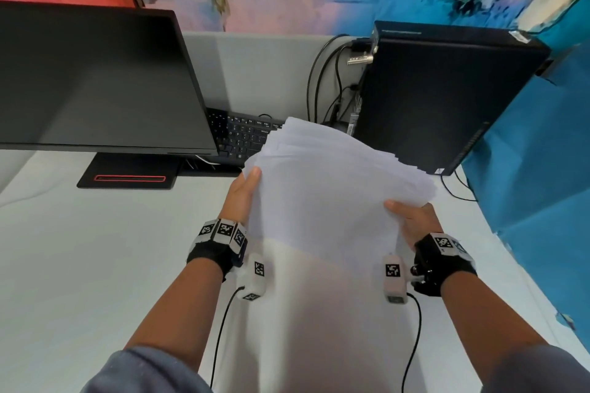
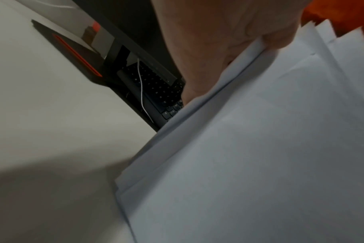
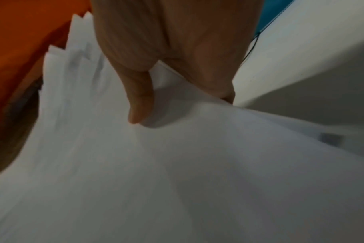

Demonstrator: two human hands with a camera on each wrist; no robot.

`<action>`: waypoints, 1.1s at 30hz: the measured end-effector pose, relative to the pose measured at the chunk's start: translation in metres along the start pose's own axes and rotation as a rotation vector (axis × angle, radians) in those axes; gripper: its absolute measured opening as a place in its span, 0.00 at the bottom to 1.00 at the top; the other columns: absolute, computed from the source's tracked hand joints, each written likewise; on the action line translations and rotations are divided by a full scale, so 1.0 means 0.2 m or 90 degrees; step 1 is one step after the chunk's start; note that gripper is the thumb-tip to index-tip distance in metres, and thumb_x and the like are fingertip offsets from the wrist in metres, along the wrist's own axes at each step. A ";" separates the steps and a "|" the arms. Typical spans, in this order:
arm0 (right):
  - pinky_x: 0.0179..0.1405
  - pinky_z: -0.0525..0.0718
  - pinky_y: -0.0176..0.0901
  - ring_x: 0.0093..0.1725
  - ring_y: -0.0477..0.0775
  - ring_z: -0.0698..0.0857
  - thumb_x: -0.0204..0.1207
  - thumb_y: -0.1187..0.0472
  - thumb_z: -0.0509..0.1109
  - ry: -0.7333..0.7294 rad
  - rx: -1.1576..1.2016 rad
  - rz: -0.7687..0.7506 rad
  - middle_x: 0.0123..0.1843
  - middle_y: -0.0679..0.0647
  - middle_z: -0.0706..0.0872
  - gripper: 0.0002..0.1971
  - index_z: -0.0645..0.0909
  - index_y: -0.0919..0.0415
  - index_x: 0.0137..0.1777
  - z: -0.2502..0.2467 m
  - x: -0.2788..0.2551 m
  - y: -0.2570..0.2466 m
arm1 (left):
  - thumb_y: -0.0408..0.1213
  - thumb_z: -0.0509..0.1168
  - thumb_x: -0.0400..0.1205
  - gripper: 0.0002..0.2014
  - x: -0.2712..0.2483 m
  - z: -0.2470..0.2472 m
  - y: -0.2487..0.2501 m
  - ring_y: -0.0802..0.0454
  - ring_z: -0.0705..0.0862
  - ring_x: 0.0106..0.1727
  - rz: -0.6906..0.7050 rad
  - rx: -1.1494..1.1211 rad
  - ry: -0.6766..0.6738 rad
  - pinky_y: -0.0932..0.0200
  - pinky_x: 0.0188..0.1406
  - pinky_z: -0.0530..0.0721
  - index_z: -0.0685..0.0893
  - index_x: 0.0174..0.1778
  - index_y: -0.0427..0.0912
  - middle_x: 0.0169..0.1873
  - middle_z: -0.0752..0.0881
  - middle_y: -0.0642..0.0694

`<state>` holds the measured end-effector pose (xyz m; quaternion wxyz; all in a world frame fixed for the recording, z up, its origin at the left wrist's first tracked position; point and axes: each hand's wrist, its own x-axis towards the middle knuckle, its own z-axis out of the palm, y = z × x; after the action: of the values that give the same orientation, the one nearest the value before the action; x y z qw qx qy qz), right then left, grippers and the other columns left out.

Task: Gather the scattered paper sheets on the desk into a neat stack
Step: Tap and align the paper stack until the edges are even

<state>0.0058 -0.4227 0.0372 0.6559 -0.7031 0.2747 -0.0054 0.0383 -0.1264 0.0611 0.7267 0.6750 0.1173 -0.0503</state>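
A bundle of several white paper sheets (image 1: 329, 191) is lifted off the desk, between both hands, its far edges fanned and uneven. My left hand (image 1: 244, 193) grips the bundle's left edge, thumb on top, fingers hidden beneath. My right hand (image 1: 412, 217) grips the right edge the same way. In the left wrist view the sheets (image 2: 260, 148) show stepped edges under my left hand (image 2: 229, 41). The right wrist view shows the thumb of my right hand (image 3: 139, 105) pressing on the top sheet (image 3: 177, 164), which bows.
A dark monitor (image 1: 95, 80) on a stand (image 1: 127, 174) is at the left, a black keyboard (image 1: 245, 137) behind the papers. A black computer tower (image 1: 440, 96) with cables (image 1: 322, 80) stands at the right. The white desk (image 1: 95, 265) lies below; a blue sheet (image 1: 536, 169) hangs at the right.
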 end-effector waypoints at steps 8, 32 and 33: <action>0.25 0.80 0.22 0.32 0.39 0.87 0.73 0.70 0.72 -0.004 0.081 -0.095 0.41 0.47 0.86 0.14 0.82 0.62 0.58 0.03 -0.01 -0.12 | 0.33 0.61 0.83 0.17 0.01 0.00 0.02 0.58 0.85 0.60 0.121 -0.090 -0.067 0.65 0.56 0.82 0.76 0.68 0.44 0.57 0.88 0.54; 0.37 0.87 0.39 0.39 0.50 0.91 0.70 0.78 0.69 -0.097 0.212 -0.099 0.39 0.49 0.92 0.18 0.83 0.56 0.52 0.06 0.06 -0.07 | 0.41 0.65 0.62 0.36 0.15 -0.04 0.12 0.50 0.82 0.63 0.131 -0.144 -0.144 0.59 0.60 0.81 0.76 0.69 0.37 0.64 0.83 0.45; 0.36 0.87 0.39 0.39 0.51 0.91 0.70 0.78 0.69 -0.106 0.212 -0.098 0.39 0.50 0.92 0.18 0.84 0.57 0.53 0.06 0.06 -0.08 | 0.44 0.67 0.63 0.35 0.14 -0.02 0.10 0.53 0.83 0.61 0.144 -0.136 -0.131 0.61 0.57 0.81 0.76 0.69 0.40 0.63 0.82 0.47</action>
<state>0.0262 -0.4170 0.0454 0.7813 -0.6018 0.1601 -0.0426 0.0690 -0.1190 0.0745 0.8033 0.5944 -0.0294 -0.0242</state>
